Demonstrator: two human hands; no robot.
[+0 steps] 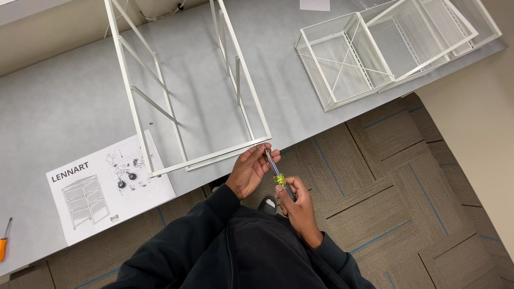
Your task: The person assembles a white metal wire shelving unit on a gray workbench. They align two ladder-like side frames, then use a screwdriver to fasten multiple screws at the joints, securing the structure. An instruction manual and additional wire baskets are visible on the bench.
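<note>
Grey tabletop (64, 107) carries a white metal frame (187, 85), wire mesh baskets (385, 48) at the far right, an instruction sheet (107, 184) and an orange-handled tool (4, 241) at the near left edge. Patterned brown carpet (407, 203) below. Right hand (299, 208) grips a green-handled screwdriver (277, 174) just off the table edge; left hand (249, 170), fingers curled, pinches its shaft tip.

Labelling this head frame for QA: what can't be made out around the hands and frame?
- Screwdriver tip: hidden among the left hand's fingers, head view.
- Its handle: mostly covered by the right hand.
- Small black parts on the instruction sheet: too small to identify.
- White metal frame: top cut off by the upper edge.
- Orange-handled tool: cut off at the left edge.
</note>
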